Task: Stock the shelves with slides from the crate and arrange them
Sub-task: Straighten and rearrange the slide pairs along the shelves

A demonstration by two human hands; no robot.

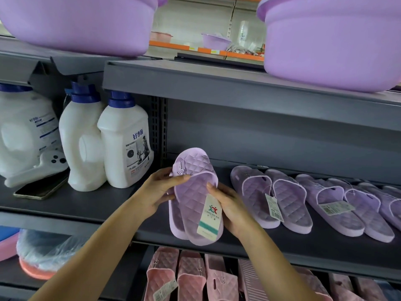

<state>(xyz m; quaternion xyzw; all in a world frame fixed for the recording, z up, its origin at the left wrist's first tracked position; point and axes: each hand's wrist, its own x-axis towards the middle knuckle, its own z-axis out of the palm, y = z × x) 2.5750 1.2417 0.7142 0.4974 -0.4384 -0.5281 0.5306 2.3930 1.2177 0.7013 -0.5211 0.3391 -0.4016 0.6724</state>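
Note:
A pair of lilac quilted slides (pixel 193 192), stacked one on the other with a white paper tag on top, hangs just above the dark middle shelf (pixel 282 246). My left hand (pixel 160 192) grips the pair's left edge near the strap. My right hand (pixel 230 209) holds the right edge beside the tag. Several more lilac slides (pixel 303 203) lie in a row on the same shelf to the right, toes toward the back. The crate is out of view.
White detergent bottles (pixel 123 140) with blue caps stand on the shelf's left part, with a phone (pixel 41 190) lying flat in front. Purple basins (pixel 332 42) sit on the shelf above. Pink slides (pixel 191 276) fill the shelf below.

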